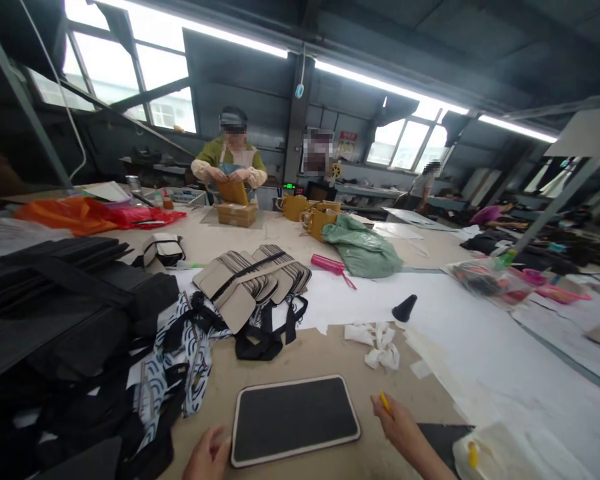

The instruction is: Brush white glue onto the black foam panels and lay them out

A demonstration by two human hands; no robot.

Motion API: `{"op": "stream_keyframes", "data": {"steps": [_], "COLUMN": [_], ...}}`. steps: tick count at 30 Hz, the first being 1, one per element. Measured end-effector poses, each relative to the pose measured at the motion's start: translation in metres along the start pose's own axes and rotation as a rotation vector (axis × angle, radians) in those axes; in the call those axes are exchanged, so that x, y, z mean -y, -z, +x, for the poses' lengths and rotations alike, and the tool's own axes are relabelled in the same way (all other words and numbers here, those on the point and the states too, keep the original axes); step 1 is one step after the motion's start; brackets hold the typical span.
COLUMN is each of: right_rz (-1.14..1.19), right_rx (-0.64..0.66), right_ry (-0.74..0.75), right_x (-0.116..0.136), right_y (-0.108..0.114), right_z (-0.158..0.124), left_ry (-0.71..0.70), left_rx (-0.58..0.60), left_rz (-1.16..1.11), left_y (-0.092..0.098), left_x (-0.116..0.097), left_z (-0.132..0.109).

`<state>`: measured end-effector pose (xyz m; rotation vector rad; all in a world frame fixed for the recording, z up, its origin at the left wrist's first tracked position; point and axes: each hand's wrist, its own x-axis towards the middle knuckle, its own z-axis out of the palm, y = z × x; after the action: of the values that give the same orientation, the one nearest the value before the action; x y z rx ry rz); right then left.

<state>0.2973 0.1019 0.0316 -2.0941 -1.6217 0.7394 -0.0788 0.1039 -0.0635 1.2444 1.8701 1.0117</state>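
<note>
A black rectangular panel with rounded corners and a pale rim point(297, 415) lies flat on brown board in front of me. My left hand point(209, 457) is at its lower left corner, fingers loosely bent and apart; whether they touch the rim I cannot tell. To the right of the panel, my right hand point(397, 427) is closed around a short yellow stick-like tool point(385, 403), most of it hidden by the fingers. Below the right forearm sits a whitish plastic container point(495, 453) with a yellow piece at its opening.
Black bag pieces point(55, 300) and patterned straps point(153, 387) pile up at left. Beyond the panel are stacked beige panels point(255, 277), crumpled white scraps point(380, 347), a black cone point(405, 308), a pink bottle point(327, 264) and green plastic point(363, 247). A co-worker point(230, 157) handles a mustard-coloured piece across the table.
</note>
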Motion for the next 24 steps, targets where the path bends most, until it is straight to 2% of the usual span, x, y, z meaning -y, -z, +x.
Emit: {"op": "stream_keyframes", "data": {"steps": [3,6,8,10,13,17,21,24], "right_rz": [0.235,0.185,0.169,0.22,0.356,0.526,0.723,0.844], "right_rx": [-0.1,-0.185,-0.128,-0.047,0.039,0.085,0.104,0.082], "right_ry": [-0.062,-0.048,-0.077,-0.099,-0.089,-0.107,-0.168,-0.193], "right_x": [0.024,0.042,0.051,0.059,0.072,0.093,0.113,0.121], "right_y": [0.028,0.043,0.04,0.026,-0.009,-0.063,-0.108,-0.133], "right_z": [-0.039,-0.074,-0.092,-0.11,-0.139,-0.166,-0.177,-0.177], "left_ry": [-0.257,-0.532,-0.633,-0.691,-0.726,-0.732,-0.747,-0.768], "left_rx": [0.045,0.171,0.296,0.369,0.417,0.471,0.487,0.476], "left_rz": [0.087,0.238,0.323,0.377,0.421,0.455,0.451,0.427], "left_y": [0.02,0.04,0.049,0.054,0.059,0.061,0.06,0.059], "left_x": [0.0,-0.003,-0.001,0.006,0.019,0.029,0.032,0.033], "left_z": [-0.056,-0.123,-0.157,-0.179,-0.197,-0.2,-0.196,-0.194]}}
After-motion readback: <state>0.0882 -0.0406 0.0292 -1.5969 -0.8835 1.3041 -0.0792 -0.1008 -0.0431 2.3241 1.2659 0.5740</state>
